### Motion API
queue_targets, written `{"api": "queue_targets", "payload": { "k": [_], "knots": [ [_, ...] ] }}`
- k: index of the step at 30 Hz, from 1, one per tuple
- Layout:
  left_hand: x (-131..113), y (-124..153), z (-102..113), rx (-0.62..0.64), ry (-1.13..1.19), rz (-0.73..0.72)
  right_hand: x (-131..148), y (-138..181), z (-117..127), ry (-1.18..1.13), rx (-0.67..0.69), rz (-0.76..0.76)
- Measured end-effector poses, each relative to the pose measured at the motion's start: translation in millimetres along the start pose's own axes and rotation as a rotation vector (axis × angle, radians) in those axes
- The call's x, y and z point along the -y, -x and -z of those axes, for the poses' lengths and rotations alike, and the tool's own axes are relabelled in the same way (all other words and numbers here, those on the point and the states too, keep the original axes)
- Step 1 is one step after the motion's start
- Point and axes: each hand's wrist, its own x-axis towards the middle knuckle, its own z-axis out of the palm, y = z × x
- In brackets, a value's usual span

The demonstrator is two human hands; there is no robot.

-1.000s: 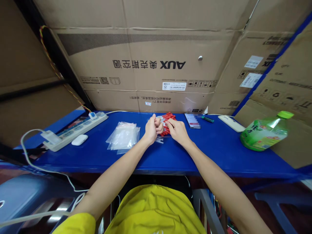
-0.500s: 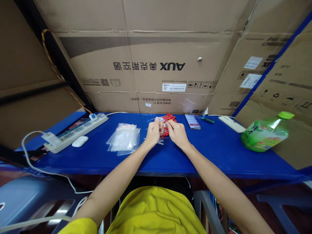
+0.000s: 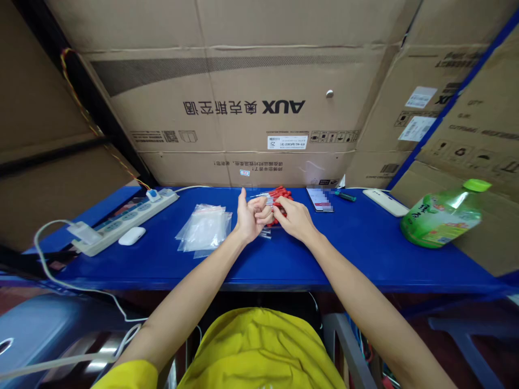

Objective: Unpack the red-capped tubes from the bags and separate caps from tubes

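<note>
My left hand [image 3: 250, 217] is above the table with its thumb raised and its fingers curled inward; whatever they hold is too small to make out. Touching it from the right, my right hand [image 3: 297, 217] pinches what looks like a slim red-handled screwdriver between thumb and forefinger. Just behind both hands lies a pile of red-handled screwdrivers [image 3: 280, 192], their thin metal shafts pointing left. Some short metal pieces [image 3: 265, 233] show beneath my hands, partly covered. Clear plastic bags [image 3: 206, 229] lie in a loose stack to the left.
The blue table [image 3: 344, 259] backs onto a cardboard wall [image 3: 243, 75]. At left are a power strip [image 3: 132, 219] and a white earbud case [image 3: 132, 235]. A phone [image 3: 319, 199], a green-handled tool [image 3: 345, 196], a white power bank [image 3: 384, 202] and a green bottle [image 3: 441, 216] occupy the right.
My left hand has turned so that its palm side shows, with the thumb lifted away from the fingers. My right hand stays close to the same place, still pinching.
</note>
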Motion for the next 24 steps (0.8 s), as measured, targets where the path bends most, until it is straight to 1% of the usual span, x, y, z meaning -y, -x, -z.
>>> {"api": "queue_targets", "payload": {
  "k": [5, 8, 14, 17, 24],
  "knots": [
    [-2.4, 3.0, -4.2, -0.042, 0.036, 0.010, 9.9, 0.3, 2.5, 0.157, 0.063, -0.072],
    [-3.2, 3.5, -4.9, -0.032, 0.051, 0.016, 14.2, -0.4, 4.9, 0.231, 0.109, -0.099],
    [-3.0, 2.7, -5.5, -0.038, 0.064, 0.035, 18.0, -1.8, 8.8, 0.283, 0.189, -0.111],
    [-1.4, 2.3, -5.9, -0.046, 0.059, 0.017, 18.9, -2.5, 8.6, 0.319, 0.208, -0.123],
    [4.4, 2.1, -7.6, -0.123, 0.070, -0.022, 22.7, -4.6, 8.1, 0.394, 0.250, -0.162]
  ]
}}
